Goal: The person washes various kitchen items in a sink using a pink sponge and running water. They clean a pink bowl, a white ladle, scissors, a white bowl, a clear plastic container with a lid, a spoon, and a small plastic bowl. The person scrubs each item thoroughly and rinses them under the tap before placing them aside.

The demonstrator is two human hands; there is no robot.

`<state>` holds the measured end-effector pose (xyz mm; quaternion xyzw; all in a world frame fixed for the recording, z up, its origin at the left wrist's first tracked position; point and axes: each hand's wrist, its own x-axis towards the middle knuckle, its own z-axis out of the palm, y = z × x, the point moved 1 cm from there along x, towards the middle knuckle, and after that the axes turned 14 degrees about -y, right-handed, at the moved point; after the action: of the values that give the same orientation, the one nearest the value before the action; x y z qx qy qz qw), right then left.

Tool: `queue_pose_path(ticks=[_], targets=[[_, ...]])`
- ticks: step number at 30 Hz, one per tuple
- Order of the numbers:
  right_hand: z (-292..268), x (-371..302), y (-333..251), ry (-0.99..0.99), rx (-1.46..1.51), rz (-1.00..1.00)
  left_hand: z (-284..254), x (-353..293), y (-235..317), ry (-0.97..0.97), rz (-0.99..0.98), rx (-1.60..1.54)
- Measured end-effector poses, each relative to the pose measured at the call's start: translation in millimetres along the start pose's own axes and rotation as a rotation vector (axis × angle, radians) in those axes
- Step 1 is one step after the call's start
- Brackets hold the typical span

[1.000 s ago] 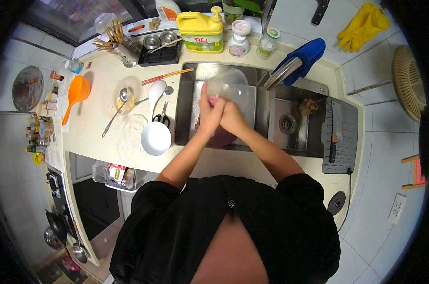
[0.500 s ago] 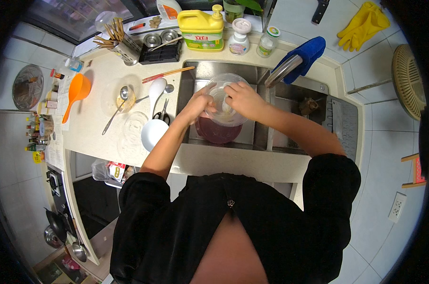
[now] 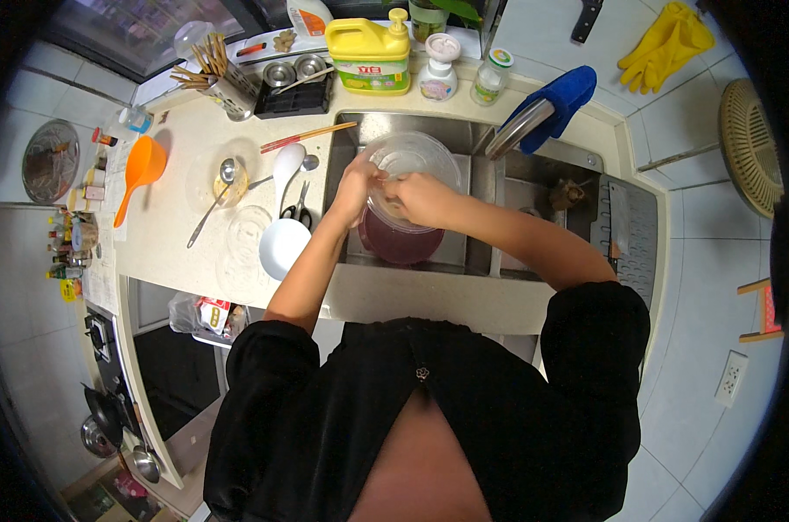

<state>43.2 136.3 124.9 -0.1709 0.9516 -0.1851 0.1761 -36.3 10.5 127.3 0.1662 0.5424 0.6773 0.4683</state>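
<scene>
Over the sink (image 3: 381,129), left hand (image 3: 355,193) held a clear bowl (image 3: 416,155), fingers curled at its rim, right hand (image 3: 423,200) was inside, whether pinching anything could not be told

This is a kitchen, seemingly a home one: a double steel sink (image 3: 477,250) is set into a pale worktop (image 3: 170,239). Left of the sink are seasoning bottles (image 3: 60,233), a hob (image 3: 101,337) and a black pan (image 3: 105,416); behind it, a yellow detergent jug (image 3: 367,71); to its right, tiled wall (image 3: 708,274).
</scene>
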Motion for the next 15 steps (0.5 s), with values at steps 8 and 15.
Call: queue_pose_path(ticks=[8,15], targets=[[-16.1,16.7,6.0,0.268,-0.169,0.328,3.8,-0.5,-1.7,0.020,0.004,0.014],[-12.5,1.8,7.9,0.213,-0.148,-0.082,-4.4,1.2,-1.3,0.046,0.059,0.029]])
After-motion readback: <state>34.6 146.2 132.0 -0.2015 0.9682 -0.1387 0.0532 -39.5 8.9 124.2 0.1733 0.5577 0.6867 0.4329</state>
